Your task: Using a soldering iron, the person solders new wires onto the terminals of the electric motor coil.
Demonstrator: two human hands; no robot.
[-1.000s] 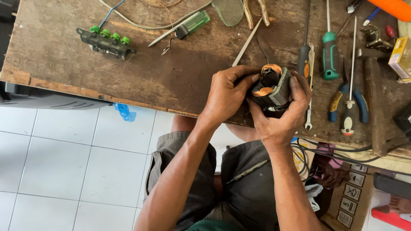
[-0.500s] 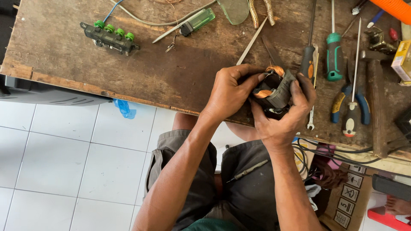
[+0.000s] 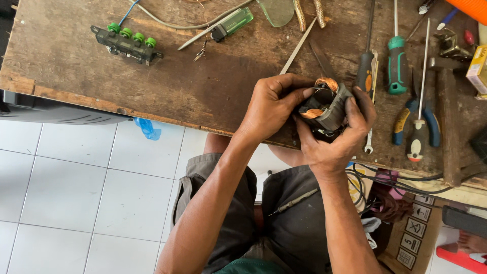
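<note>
Since a second ago: your hands and the motor stator point(image 3: 324, 106) have shifted slightly, the part turned a little more on its side; bench items unchanged.

Item held: motor stator, dark grey core with copper windings, above the front edge of the wooden workbench point(image 3: 203, 86).

Your left hand point(image 3: 271, 106): closed over the stator's left side, fingertips curled onto the top by the winding.

Your right hand point(image 3: 337, 139): cupped beneath and around the right side, gripping the core.

Just beside, right: black-handled screwdriver point(image 3: 365, 71), green-handled screwdriver point(image 3: 396, 71), blue-and-yellow pliers point(image 3: 416, 122).

Far left: black terminal block with green knobs point(image 3: 127, 43), well apart.
</note>
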